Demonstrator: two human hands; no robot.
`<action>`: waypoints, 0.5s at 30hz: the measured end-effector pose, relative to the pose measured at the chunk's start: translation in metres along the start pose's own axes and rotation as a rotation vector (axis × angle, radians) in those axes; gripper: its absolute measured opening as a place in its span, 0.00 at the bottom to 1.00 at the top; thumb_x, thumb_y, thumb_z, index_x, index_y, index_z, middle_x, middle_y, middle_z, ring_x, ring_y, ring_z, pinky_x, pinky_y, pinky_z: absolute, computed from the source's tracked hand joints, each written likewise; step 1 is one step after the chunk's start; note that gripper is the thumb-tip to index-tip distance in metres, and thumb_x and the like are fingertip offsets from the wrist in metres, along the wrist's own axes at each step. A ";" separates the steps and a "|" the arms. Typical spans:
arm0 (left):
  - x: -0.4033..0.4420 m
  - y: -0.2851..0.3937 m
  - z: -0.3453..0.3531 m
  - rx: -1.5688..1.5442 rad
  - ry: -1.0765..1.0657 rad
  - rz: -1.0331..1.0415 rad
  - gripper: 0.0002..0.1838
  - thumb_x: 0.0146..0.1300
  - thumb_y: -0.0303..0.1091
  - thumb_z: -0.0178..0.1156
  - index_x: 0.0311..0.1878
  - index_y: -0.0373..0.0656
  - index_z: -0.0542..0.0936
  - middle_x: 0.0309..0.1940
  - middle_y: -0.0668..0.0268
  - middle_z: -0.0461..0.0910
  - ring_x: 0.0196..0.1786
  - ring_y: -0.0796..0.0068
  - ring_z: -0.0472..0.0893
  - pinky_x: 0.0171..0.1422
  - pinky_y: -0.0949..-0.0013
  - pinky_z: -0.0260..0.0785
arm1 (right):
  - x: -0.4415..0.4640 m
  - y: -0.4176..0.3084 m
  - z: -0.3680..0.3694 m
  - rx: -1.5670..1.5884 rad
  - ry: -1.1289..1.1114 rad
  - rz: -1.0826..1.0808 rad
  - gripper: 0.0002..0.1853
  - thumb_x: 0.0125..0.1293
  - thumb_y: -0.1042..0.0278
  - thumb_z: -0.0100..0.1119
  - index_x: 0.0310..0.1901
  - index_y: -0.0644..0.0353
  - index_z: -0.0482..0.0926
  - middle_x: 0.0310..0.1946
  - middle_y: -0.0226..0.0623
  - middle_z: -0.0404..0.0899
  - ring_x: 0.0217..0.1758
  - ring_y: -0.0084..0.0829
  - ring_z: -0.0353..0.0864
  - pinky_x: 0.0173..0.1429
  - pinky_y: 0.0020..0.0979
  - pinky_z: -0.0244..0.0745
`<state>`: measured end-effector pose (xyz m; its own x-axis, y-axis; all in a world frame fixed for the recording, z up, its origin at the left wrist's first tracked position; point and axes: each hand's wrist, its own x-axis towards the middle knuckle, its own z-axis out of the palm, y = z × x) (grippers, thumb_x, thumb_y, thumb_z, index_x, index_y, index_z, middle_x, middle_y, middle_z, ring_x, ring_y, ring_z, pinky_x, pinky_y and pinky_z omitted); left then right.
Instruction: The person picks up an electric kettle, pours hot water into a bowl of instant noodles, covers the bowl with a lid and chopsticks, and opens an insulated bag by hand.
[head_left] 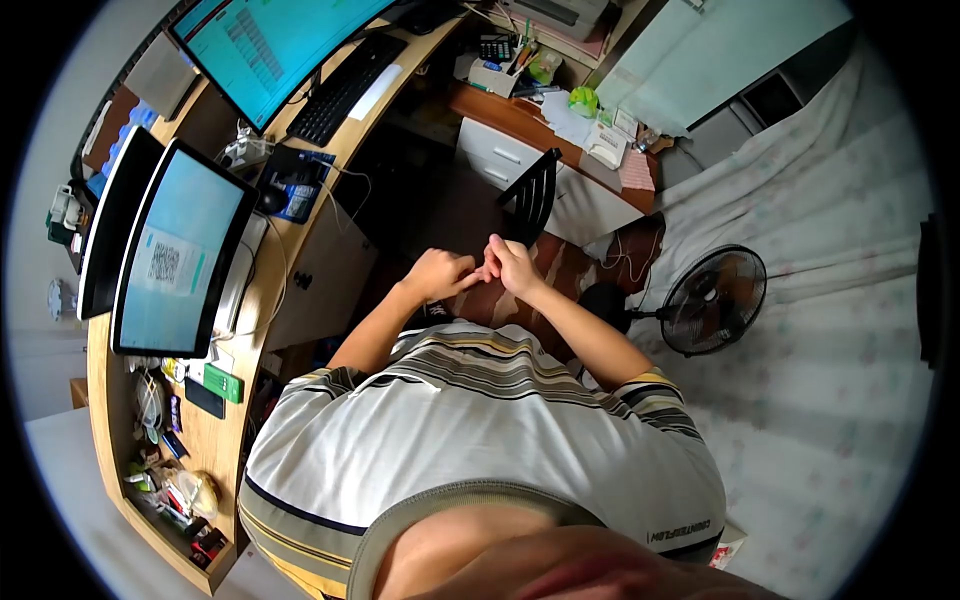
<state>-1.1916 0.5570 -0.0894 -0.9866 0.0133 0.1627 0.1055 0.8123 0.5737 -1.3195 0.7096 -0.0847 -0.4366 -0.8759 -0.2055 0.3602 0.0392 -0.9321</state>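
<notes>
My left hand (440, 276) and my right hand (513, 268) meet in front of my chest, out over the floor. The left fingers are curled in, with one finger reaching across to the right hand. On the right hand the fingers are bent and the thumb points up and forward. Their fingertips touch; no object shows between them, though the exact overlap of the fingers is too small to make out. Just beyond the right hand stands a black slatted chair back (541, 190).
A wooden desk (262, 335) on my left carries a monitor with a QR code (185, 250), another monitor (270, 50), a keyboard (345, 88) and a phone (205, 397). Ahead is a white drawer cabinet (500, 152) with papers. A black fan (713, 300) stands right, before a curtain (800, 400).
</notes>
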 end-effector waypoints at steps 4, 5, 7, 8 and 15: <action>0.022 -0.024 0.036 -0.065 -0.005 -0.065 0.16 0.69 0.47 0.57 0.34 0.44 0.80 0.22 0.53 0.81 0.28 0.48 0.82 0.33 0.49 0.74 | 0.021 -0.006 -0.058 -0.422 -0.023 -0.032 0.13 0.81 0.64 0.39 0.44 0.62 0.72 0.28 0.29 0.72 0.30 0.20 0.71 0.41 0.25 0.73; 0.028 -0.028 0.045 -0.110 -0.043 -0.138 0.14 0.70 0.45 0.56 0.38 0.44 0.80 0.25 0.52 0.82 0.30 0.47 0.83 0.35 0.48 0.74 | 0.024 -0.005 -0.069 -0.495 -0.026 -0.106 0.08 0.78 0.71 0.40 0.49 0.62 0.71 0.29 0.31 0.72 0.31 0.22 0.71 0.43 0.26 0.73; 0.033 -0.040 0.058 -0.228 -0.114 -0.227 0.13 0.69 0.42 0.55 0.50 0.45 0.77 0.32 0.50 0.84 0.36 0.45 0.84 0.42 0.46 0.76 | 0.030 -0.006 -0.095 -0.786 -0.054 -0.228 0.22 0.67 0.84 0.48 0.62 0.61 0.65 0.37 0.36 0.76 0.34 0.27 0.74 0.46 0.28 0.74; 0.036 -0.045 0.064 -0.254 -0.184 -0.311 0.16 0.67 0.42 0.56 0.54 0.46 0.76 0.36 0.53 0.86 0.41 0.46 0.84 0.47 0.47 0.76 | 0.035 -0.001 -0.111 -0.898 -0.039 -0.176 0.26 0.63 0.82 0.53 0.64 0.60 0.65 0.41 0.38 0.77 0.40 0.31 0.77 0.50 0.31 0.75; 0.055 -0.059 0.093 -0.246 -0.311 -0.633 0.26 0.63 0.47 0.61 0.62 0.46 0.74 0.59 0.50 0.76 0.63 0.49 0.76 0.66 0.53 0.70 | 0.103 0.022 -0.236 -1.664 -0.291 0.054 0.41 0.57 0.55 0.68 0.73 0.48 0.64 0.79 0.51 0.47 0.82 0.55 0.40 0.81 0.55 0.37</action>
<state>-1.2633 0.5645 -0.1888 -0.8537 -0.2200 -0.4721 -0.5059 0.5658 0.6511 -1.5510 0.7343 -0.1972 -0.2303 -0.9023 -0.3643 -0.9107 0.3318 -0.2461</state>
